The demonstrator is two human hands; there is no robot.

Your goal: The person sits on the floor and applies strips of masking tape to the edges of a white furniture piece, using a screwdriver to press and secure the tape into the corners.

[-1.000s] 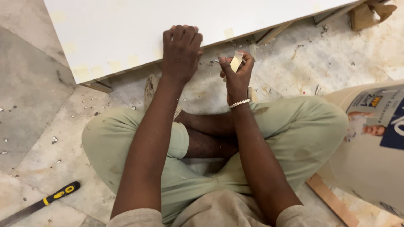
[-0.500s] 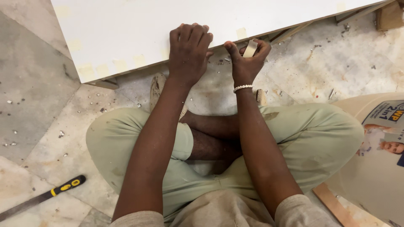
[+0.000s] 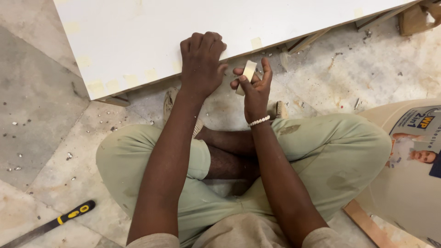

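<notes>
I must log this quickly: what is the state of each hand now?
Left hand: closed in a fist, resting on the edge of the white board; nothing visible inside.
Right hand: fingers pinching a small pale strip.

The left hand (image 3: pixel 201 62) presses the white board (image 3: pixel 183 32) edge; the right hand (image 3: pixel 253 89) pinches a tape strip (image 3: pixel 246 76).

Since a second ago, our right hand (image 3: pixel 254 87) has turned its small cream strip of tape (image 3: pixel 247 73) from tilted to nearly upright, pinched higher between thumb and fingers. That hand has drawn closer to our left hand (image 3: pixel 201 62), so the gap between them has almost closed. Our left hand has edged a little off the white board's (image 3: pixel 151 36) near edge, knuckles now curled just over it.
</notes>
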